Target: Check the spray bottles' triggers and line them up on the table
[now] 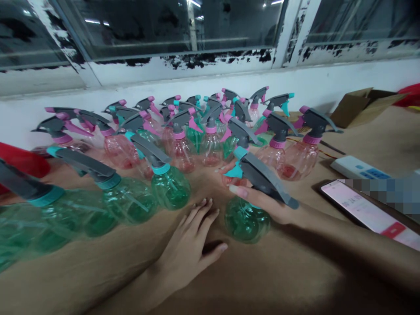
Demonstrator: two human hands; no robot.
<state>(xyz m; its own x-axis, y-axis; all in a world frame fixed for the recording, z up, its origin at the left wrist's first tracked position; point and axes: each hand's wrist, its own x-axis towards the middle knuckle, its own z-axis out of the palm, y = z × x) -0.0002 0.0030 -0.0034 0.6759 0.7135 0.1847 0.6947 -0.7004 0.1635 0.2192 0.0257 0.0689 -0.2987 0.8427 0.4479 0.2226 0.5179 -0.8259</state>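
1. Head view: from where I'm standing, the right hand point(277, 211) is closed around the neck of a green spray bottle point(247, 224), thumb on the near side and fingers reaching past the far side. That's a sound place to hold it; the round body below looks slick and would likely be harder to grip.

2. The bottle looks roughly upright over the brown table point(259, 280), though I can't tell whether its base touches. I'd keep it level and support its weight until the base sits flat.

3. Mind the turquoise trigger point(233, 171): the fingers are close by, so pressure belongs on the neck, not there.

4. The left hand point(187, 247) is empty, open and palm down, between the held bottle and the neighbouring green bottle point(172, 189). It's well placed to steady a base, if the fingers keep from nudging that neighbour.

5. The long grey lever point(267, 179) slants back over the right wrist. Any turn should be slow, with room left for the pink bottle point(300, 162) behind and the phone point(364, 210) beyond the forearm.
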